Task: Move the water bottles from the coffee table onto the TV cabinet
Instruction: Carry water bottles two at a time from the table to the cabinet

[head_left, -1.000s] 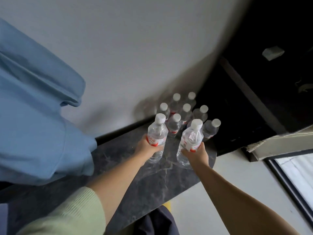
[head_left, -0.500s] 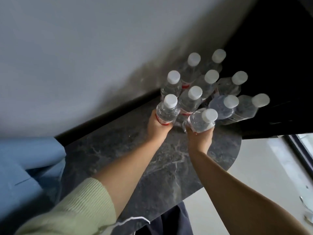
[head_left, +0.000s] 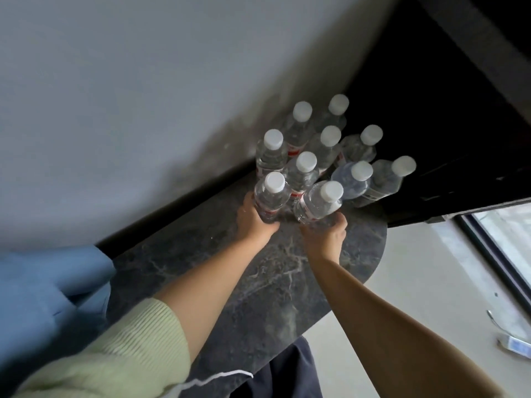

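Several clear water bottles with white caps and red labels stand clustered at the far end of a dark marble cabinet top, against the wall. My left hand is closed around the lower part of one bottle at the cluster's near left. My right hand grips the base of another bottle, which tilts to the right beside the group. Both held bottles sit at the cluster's front edge; whether their bases touch the top is hidden by my hands.
A grey wall runs behind the top. A dark panel rises at the right. Blue fabric lies at the left end. Pale floor and a window frame are to the right, with a small object on the floor.
Both hands have carried their bottles forward up to the front of the cluster. The view has swung down and closer, and the blue fabric has slid to the lower left.
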Motion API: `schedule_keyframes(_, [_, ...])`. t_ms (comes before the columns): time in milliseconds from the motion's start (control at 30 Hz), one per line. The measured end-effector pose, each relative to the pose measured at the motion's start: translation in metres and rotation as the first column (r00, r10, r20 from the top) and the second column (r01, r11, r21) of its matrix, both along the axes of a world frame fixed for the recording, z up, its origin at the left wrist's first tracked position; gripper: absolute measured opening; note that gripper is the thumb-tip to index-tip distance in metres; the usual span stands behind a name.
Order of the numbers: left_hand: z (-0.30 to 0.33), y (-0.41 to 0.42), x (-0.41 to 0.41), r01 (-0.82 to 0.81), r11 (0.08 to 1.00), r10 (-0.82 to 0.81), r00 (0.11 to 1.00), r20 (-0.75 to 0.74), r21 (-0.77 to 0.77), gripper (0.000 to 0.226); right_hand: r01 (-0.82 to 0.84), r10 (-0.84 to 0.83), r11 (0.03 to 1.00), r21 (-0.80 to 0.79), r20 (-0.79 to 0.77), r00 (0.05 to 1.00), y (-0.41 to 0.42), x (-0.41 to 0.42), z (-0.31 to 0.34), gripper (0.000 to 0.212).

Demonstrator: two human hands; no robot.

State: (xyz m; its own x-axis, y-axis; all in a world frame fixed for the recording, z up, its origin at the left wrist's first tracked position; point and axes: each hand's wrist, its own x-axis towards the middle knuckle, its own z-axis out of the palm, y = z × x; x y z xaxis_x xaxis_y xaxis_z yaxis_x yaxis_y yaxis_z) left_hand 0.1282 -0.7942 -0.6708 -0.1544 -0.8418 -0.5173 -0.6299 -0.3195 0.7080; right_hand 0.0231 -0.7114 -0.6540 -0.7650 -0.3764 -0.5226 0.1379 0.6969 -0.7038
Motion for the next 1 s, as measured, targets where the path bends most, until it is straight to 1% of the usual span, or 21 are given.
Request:
schedule_keyframes(100, [0.031, 0.009, 0.012, 0.102, 0.994, -0.106, 0.988, 0.115, 0.039, 0.095, -0.046, 0.045, 0.998, 0.046, 0.017, 0.999, 0.019, 0.004, 0.028, 0.086])
schedule_keyframes(200, [0.073, 0.006, 0.019, 0.187, 0.982, -0.190, 0.969, 0.156, 0.036, 0.092, -0.096, 0.096, 0.994, 0.048, 0.001, 0.995, 0.026, 0.000, 0.064, 0.089])
schedule_keyframes(267, [0.106, 0.006, 0.022, 0.236, 0.972, -0.231, 0.959, 0.163, -0.012, 0.084, -0.186, 0.188, 0.979, 0.083, -0.021, 0.982, 0.031, -0.002, 0.091, 0.085])
schedule_keyframes(333, [0.133, 0.007, 0.023, 0.291, 0.955, -0.275, 0.941, 0.197, -0.057, 0.076, -0.327, 0.337, 0.934, 0.142, -0.051, 0.940, 0.033, -0.005, 0.115, 0.077])
schedule_keyframes(400, [0.161, 0.014, 0.025, 0.354, 0.931, -0.324, 0.916, 0.238, -0.092, 0.068, -0.503, 0.534, 0.830, 0.240, -0.089, 0.841, 0.035, -0.008, 0.143, 0.070])
schedule_keyframes(467, [0.183, 0.021, 0.024, 0.449, 0.885, -0.397, 0.866, 0.304, -0.125, 0.065, -0.635, 0.711, 0.672, 0.382, -0.093, 0.697, 0.034, -0.009, 0.168, 0.068])
schedule_keyframes(500, [0.191, 0.026, 0.025, 0.501, 0.855, -0.435, 0.833, 0.342, -0.133, 0.065, -0.674, 0.775, 0.592, 0.443, -0.081, 0.627, 0.035, -0.008, 0.177, 0.068])
schedule_keyframes(567, [0.203, 0.037, 0.028, 0.566, 0.812, -0.481, 0.787, 0.385, -0.141, 0.064, -0.712, 0.858, 0.455, 0.535, -0.049, 0.511, 0.036, -0.004, 0.194, 0.067])
schedule_keyframes(600, [0.206, 0.042, 0.030, 0.568, 0.812, -0.486, 0.785, 0.383, -0.134, 0.063, -0.717, 0.883, 0.403, 0.569, -0.035, 0.468, 0.037, -0.001, 0.198, 0.066])
schedule_keyframes(733, [0.231, 0.051, 0.035, 0.541, 0.826, -0.466, 0.813, 0.349, -0.156, 0.058, -0.684, 0.961, 0.242, 0.688, -0.072, 0.268, 0.031, 0.007, 0.232, 0.059])
schedule_keyframes(800, [0.250, 0.049, 0.039, 0.527, 0.827, -0.451, 0.831, 0.326, -0.198, 0.054, -0.664, 0.976, 0.212, 0.717, -0.120, 0.182, 0.025, 0.011, 0.252, 0.057])
schedule_keyframes(867, [0.270, 0.044, 0.043, 0.514, 0.826, -0.437, 0.843, 0.314, -0.230, 0.048, -0.649, 0.979, 0.204, 0.733, -0.159, 0.129, 0.015, 0.010, 0.271, 0.056])
schedule_keyframes(933, [0.289, 0.037, 0.048, 0.504, 0.829, -0.411, 0.843, 0.346, -0.244, 0.041, -0.639, 0.977, 0.205, 0.741, -0.197, 0.085, 0.004, 0.007, 0.286, 0.057])
schedule_keyframes(1000, [0.309, 0.034, 0.054, 0.495, 0.828, -0.368, 0.835, 0.409, -0.264, 0.042, -0.639, 0.972, 0.200, 0.742, -0.234, 0.032, -0.003, 0.006, 0.300, 0.055])
